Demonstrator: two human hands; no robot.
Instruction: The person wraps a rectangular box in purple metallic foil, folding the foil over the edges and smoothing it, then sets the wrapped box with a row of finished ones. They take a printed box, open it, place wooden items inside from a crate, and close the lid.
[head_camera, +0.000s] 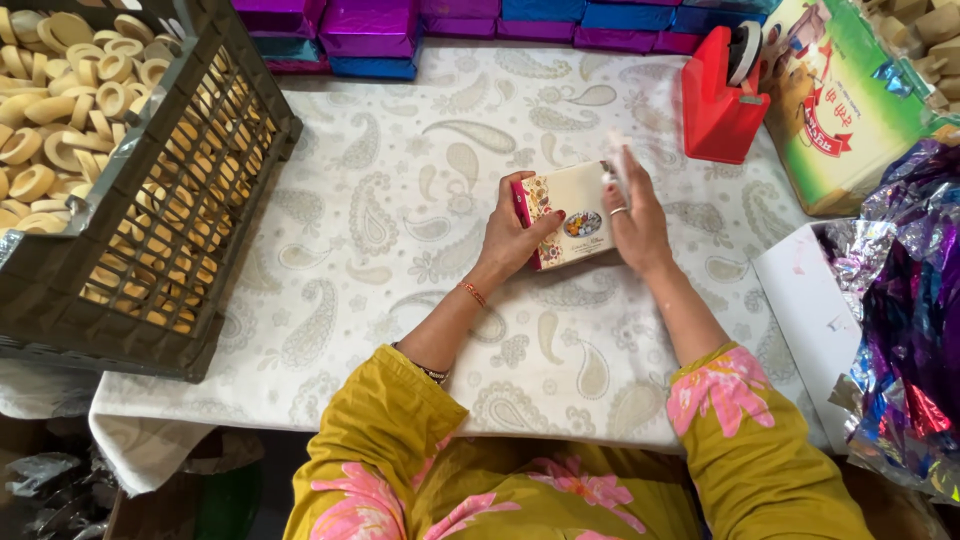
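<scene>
**Both hands on a small printed box**

At the middle of the paisley-clothed worktop sits a small cream box with a pink edge and flowered print. The left hand clasps its near left end, thumb laid over the top. The right hand (a ring on one finger) presses flat against the box's right side, with a strip of clear tape at the fingertips. A red tape dispenser stands just beyond. To the left, a dark crate holds pale round biscuits; crinkled foil lies at the right.
</scene>
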